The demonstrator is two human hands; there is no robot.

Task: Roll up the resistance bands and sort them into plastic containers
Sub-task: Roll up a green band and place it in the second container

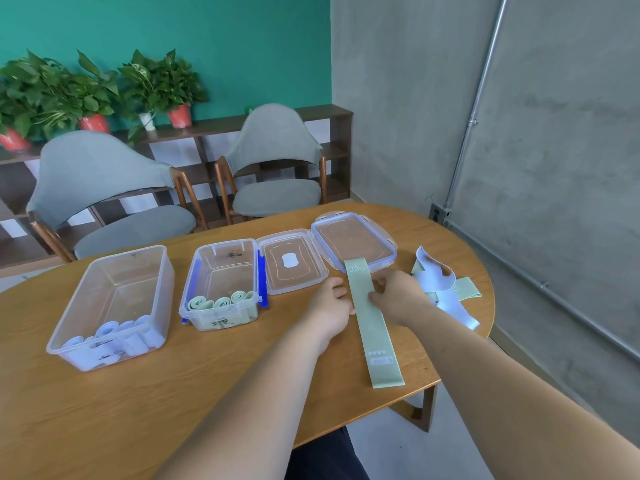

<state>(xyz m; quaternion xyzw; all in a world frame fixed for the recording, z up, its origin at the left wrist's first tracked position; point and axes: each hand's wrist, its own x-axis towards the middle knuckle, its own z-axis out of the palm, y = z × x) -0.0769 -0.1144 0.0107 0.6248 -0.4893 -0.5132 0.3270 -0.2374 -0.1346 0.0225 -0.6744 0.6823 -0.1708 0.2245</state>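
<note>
A pale green resistance band (pixel 374 327) lies flat and lengthwise on the wooden table (pixel 207 393), its far end marked "30" resting on a lid. My left hand (pixel 329 306) touches its left edge and my right hand (pixel 398 296) pinches its right edge near the far end. A large clear container (pixel 114 306) at the left holds rolled white bands. A smaller clear container (pixel 221 282) with blue clips holds rolled green bands. A loose pile of white and green bands (pixel 440 285) sits right of my right hand.
Two clear lids lie behind the band: one plain lid (pixel 294 261) and one blue-rimmed lid (pixel 353 240). Two grey chairs (pixel 270 168) stand beyond the table, with potted plants (pixel 93 95) on a shelf. A concrete wall is at the right.
</note>
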